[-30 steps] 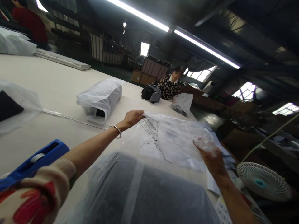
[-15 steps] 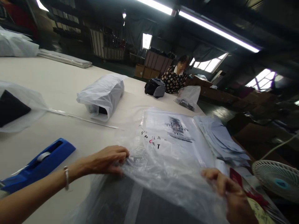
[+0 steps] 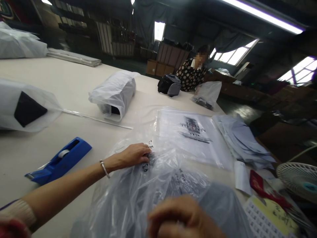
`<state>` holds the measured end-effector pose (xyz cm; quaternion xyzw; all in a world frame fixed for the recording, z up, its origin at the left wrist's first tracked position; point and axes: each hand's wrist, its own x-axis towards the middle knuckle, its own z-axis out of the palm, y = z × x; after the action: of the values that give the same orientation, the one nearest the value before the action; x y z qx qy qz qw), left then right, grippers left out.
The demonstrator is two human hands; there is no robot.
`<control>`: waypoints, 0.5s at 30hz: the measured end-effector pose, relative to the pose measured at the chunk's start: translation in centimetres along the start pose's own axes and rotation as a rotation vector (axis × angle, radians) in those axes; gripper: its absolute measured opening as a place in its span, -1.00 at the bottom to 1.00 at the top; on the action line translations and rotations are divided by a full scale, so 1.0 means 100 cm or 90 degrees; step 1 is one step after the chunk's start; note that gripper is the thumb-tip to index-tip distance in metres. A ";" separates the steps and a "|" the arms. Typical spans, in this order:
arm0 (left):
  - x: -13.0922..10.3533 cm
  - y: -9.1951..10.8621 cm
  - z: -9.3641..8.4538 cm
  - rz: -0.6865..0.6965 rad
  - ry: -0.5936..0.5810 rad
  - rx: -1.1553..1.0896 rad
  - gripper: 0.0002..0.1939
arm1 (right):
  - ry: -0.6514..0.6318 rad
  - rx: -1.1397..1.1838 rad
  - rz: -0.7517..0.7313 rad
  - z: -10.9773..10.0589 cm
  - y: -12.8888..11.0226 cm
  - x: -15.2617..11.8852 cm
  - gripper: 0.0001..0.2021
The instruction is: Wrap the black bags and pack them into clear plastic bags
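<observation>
A clear plastic bag (image 3: pixel 119 198) with printed lettering lies crumpled over a dark grey item (image 3: pixel 220 201) at the table's near side. My left hand (image 3: pixel 135 154), with a silver bracelet at its wrist, is closed on the bag's far left part, near the print. Low in the middle, my right hand (image 3: pixel 185 215) is blurred and close to the camera, its fingers curled in front of the bag. What those fingers hold, if anything, is hidden. Left of my left forearm sits a blue tape dispenser (image 3: pixel 61 160).
Flat printed bags (image 3: pixel 183 138) lie beyond the work, beside stacked pale sheets (image 3: pixel 240 138). Wrapped bundles (image 3: pixel 114 92) stand on the white table (image 3: pixel 74 72). At right are a fan (image 3: pixel 299 178) and a calculator-like keypad (image 3: pixel 260 215). A person (image 3: pixel 192 74) sits behind a black bag (image 3: pixel 169 85).
My right hand has moved left and nearer the camera, from the bag's right edge to its middle. My left hand is farther forward. The plastic now covers more of the dark item.
</observation>
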<state>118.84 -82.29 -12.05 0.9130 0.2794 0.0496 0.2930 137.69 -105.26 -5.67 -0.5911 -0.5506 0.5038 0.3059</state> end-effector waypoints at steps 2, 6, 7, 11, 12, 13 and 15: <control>0.001 -0.004 0.000 0.055 0.016 -0.038 -0.84 | 0.171 -0.077 0.006 -0.047 0.015 0.025 -0.64; 0.001 -0.003 -0.018 0.109 0.032 -0.255 -0.73 | 0.336 -0.332 0.005 -0.112 0.072 0.080 -0.26; 0.003 -0.001 -0.026 0.124 0.024 -0.292 -0.70 | 0.325 -0.315 0.006 -0.117 0.085 0.091 -0.31; 0.020 -0.004 -0.062 0.156 0.010 -0.326 -0.63 | 0.382 -0.195 -0.021 -0.123 0.106 0.114 -0.83; 0.027 -0.009 -0.072 0.150 0.023 -0.321 -0.62 | 0.413 -0.182 -0.026 -0.128 0.102 0.113 -0.79; 0.036 -0.016 -0.082 0.135 0.044 -0.306 -0.61 | 0.447 -0.156 -0.036 -0.136 0.094 0.110 -0.73; 0.054 -0.029 -0.103 0.086 0.095 -0.223 -0.62 | 0.511 -0.063 -0.071 -0.152 0.073 0.101 -0.65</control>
<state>119.36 -72.23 -5.63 0.8585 0.2256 0.1848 0.4218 153.26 -94.09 -10.34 -0.7240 -0.4425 0.1885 0.4945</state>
